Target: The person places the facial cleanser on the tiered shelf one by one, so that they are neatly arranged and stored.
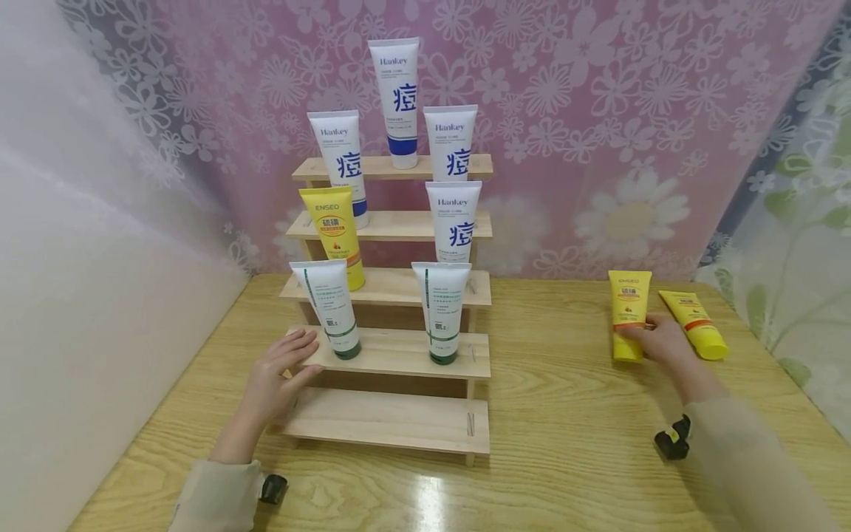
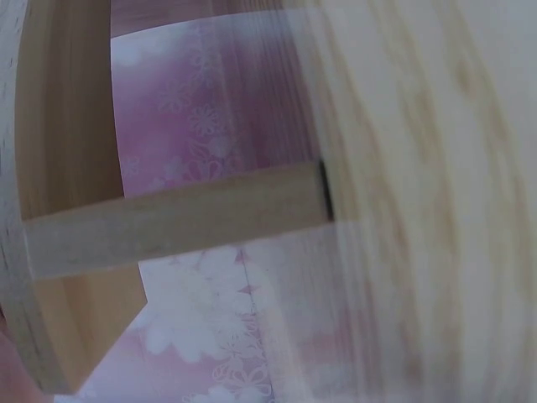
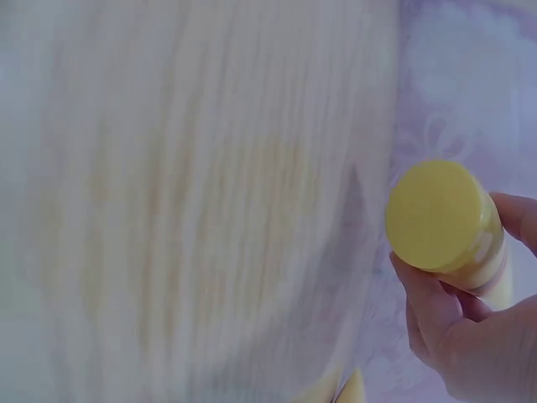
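Right hand (image 1: 665, 341) has its fingers wrapped around a yellow tube (image 1: 629, 315) lying on the table (image 1: 565, 443), cap end toward the wrist. Left hand (image 1: 279, 373) rests flat and relaxed on the rack (image 1: 399, 421), probably steadying it; it holds nothing.

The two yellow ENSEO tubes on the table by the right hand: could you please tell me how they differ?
The right hand grips the left yellow tube; the right yellow tube lies free beside it. The left tube points straight back; the right tube lies slanted. Both are yellow, caps toward the person, on the wooden table.
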### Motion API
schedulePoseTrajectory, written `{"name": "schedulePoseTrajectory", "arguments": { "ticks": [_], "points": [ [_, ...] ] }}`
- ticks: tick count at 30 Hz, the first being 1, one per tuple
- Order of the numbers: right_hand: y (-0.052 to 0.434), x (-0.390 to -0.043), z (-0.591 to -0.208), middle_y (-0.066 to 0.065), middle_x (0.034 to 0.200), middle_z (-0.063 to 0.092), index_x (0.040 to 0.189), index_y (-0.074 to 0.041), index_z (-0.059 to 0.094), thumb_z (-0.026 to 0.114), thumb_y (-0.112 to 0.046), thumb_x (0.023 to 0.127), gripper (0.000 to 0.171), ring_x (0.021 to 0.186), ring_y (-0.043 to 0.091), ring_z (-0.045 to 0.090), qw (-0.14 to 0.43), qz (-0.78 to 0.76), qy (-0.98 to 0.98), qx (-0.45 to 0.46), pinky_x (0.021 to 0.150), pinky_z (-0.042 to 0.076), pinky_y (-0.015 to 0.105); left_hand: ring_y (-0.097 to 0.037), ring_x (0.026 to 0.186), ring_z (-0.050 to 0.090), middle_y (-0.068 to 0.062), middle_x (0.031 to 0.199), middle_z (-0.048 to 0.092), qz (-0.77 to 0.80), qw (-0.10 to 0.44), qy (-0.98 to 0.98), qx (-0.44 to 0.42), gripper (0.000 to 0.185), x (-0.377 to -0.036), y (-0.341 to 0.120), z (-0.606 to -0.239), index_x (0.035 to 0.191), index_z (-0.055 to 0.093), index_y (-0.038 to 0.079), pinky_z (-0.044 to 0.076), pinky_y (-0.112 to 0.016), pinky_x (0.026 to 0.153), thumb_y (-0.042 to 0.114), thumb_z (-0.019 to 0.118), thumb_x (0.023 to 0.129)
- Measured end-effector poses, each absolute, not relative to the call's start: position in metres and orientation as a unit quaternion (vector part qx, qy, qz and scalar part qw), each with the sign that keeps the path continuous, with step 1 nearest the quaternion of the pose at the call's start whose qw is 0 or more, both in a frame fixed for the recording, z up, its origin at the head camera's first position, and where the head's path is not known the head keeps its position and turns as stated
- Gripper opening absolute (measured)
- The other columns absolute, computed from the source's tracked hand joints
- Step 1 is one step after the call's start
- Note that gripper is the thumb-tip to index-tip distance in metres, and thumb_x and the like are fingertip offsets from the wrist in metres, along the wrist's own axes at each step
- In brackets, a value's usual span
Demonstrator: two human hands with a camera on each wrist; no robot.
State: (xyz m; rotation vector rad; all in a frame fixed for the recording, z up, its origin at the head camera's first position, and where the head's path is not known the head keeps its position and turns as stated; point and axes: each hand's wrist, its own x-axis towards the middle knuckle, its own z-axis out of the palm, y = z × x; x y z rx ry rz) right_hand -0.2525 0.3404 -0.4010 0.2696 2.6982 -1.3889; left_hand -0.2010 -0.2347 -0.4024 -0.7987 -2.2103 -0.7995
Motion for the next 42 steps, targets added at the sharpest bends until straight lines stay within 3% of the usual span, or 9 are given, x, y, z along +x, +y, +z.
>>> {"name": "schedulePoseTrajectory", "arguments": {
  "ticks": [4, 10, 15, 25, 33, 38, 42],
  "points": [
    [0.327, -0.244, -0.397, 0.022, 0.100, 0.040, 0.116, 0.008, 0.024, 0.053, -0.038, 0.072, 0.071, 0.069, 0.013, 0.049, 0.028, -0.497, 0.865, 0.064, 0.059, 0.046, 0.029, -0.025, 0.102, 0.039, -0.010, 0.105, 0.050, -0.305, 0.320, -0.845, -0.302, 0.038, -0.201, -0.234, -0.402, 0.095, 0.057, 0.002, 0.027, -0.030, 0.090, 0.017, 0.066, 0.061],
    [0.302, -0.226, -0.390, 0.022, 0.105, 0.036, 0.118, 0.006, 0.022, 0.053, -0.039, 0.072, 0.071, 0.084, 0.025, 0.042, 0.001, -0.497, 0.867, 0.046, 0.060, 0.045, 0.027, -0.025, 0.102, 0.038, -0.009, 0.106, 0.049, -0.309, 0.311, -0.850, -0.294, 0.038, -0.200, -0.234, -0.402, 0.096, 0.057, 0.002, 0.026, -0.030, 0.090, 0.018, 0.066, 0.062],
    [0.283, -0.213, -0.385, 0.021, 0.108, 0.033, 0.119, 0.006, 0.019, 0.055, -0.036, 0.071, 0.073, 0.091, 0.028, 0.039, -0.004, -0.525, 0.851, 0.030, 0.065, 0.045, 0.026, -0.025, 0.102, 0.038, -0.009, 0.106, 0.049, -0.310, 0.308, -0.850, -0.294, 0.038, -0.199, -0.234, -0.402, 0.095, 0.057, 0.002, 0.027, -0.030, 0.090, 0.017, 0.066, 0.062],
    [0.265, -0.204, -0.403, 0.009, 0.105, 0.040, 0.114, -0.007, 0.030, 0.061, -0.029, 0.068, 0.060, 0.089, 0.016, 0.046, -0.051, -0.534, 0.844, 0.006, 0.068, 0.044, 0.031, -0.026, 0.102, 0.038, -0.010, 0.105, 0.050, -0.316, 0.312, -0.844, -0.301, 0.038, -0.199, -0.234, -0.400, 0.094, 0.057, 0.000, 0.027, -0.030, 0.090, 0.016, 0.066, 0.061],
    [0.236, -0.177, -0.385, 0.008, 0.105, 0.040, 0.114, -0.008, 0.028, 0.061, -0.019, 0.069, 0.057, 0.090, 0.014, 0.045, -0.077, -0.570, 0.814, -0.083, 0.067, 0.045, 0.023, -0.026, 0.102, 0.039, -0.010, 0.105, 0.050, -0.313, 0.316, -0.843, -0.303, 0.038, -0.200, -0.234, -0.401, 0.094, 0.058, 0.000, 0.027, -0.030, 0.090, 0.016, 0.067, 0.061],
    [0.220, -0.163, -0.382, 0.014, 0.102, 0.042, 0.113, -0.005, 0.028, 0.062, -0.005, 0.067, 0.058, 0.087, 0.021, 0.048, -0.093, -0.617, 0.763, -0.171, 0.063, 0.047, 0.029, -0.025, 0.103, 0.038, -0.009, 0.106, 0.049, -0.309, 0.308, -0.850, -0.294, 0.038, -0.200, -0.234, -0.401, 0.095, 0.057, 0.001, 0.026, -0.029, 0.090, 0.017, 0.066, 0.062],
    [0.208, -0.152, -0.379, 0.018, 0.101, 0.041, 0.115, -0.004, 0.027, 0.060, 0.002, 0.067, 0.059, 0.085, 0.027, 0.049, -0.075, -0.636, 0.735, -0.222, 0.060, 0.048, 0.033, -0.025, 0.102, 0.038, -0.009, 0.106, 0.050, -0.309, 0.310, -0.849, -0.296, 0.038, -0.200, -0.234, -0.401, 0.095, 0.057, 0.001, 0.026, -0.029, 0.090, 0.017, 0.066, 0.061]
  ]
}}
